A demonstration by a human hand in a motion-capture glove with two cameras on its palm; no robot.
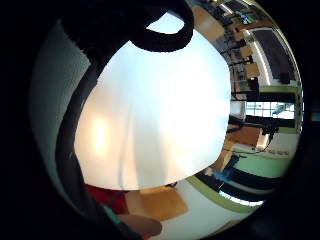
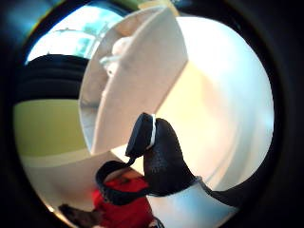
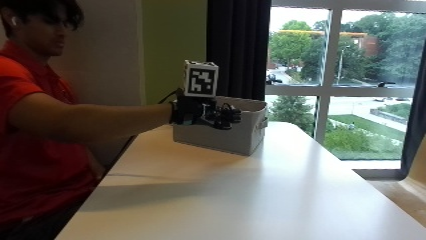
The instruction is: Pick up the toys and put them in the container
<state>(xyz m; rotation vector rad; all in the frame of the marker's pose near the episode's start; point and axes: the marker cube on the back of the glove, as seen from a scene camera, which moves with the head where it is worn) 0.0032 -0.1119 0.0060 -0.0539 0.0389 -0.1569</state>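
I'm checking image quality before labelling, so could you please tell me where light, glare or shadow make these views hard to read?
Outside view: the bright window backlights the scene, leaving the gloved right hand dark against the container, and the arm casts a shadow on the table. Little finger side view: the tabletop is washed out, with a warm glare patch. Thumb side view: the table glares; the container's contents are blurred.
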